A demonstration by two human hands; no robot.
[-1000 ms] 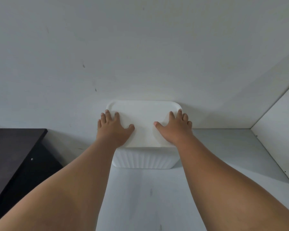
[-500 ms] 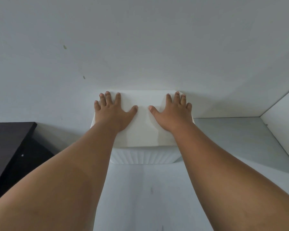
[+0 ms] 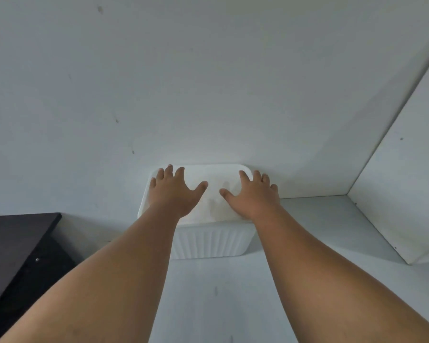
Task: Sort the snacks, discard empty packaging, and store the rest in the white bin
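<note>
While both palms press the lid (image 3: 209, 191), left hand (image 3: 175, 194) and right hand (image 3: 252, 196) fingers lie spread (white bin (image 3: 208, 241) beneath).

One white bin (image 3: 208, 241) at the centre of the frame, with one lid (image 3: 214, 178). Two hands at centre: one left hand (image 3: 174, 194) and one right hand (image 3: 253, 196). One dark table (image 3: 15, 233) at lower left. One white side panel (image 3: 406, 181) at the right edge.

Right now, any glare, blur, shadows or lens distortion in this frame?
Head view: light is soft and even, no glare, little blur. Head view: faint shadows lie under the left hand and right hand on the lid of the white bin. Head view: wide-angle stretch swells the forearms near the bottom edge.
</note>
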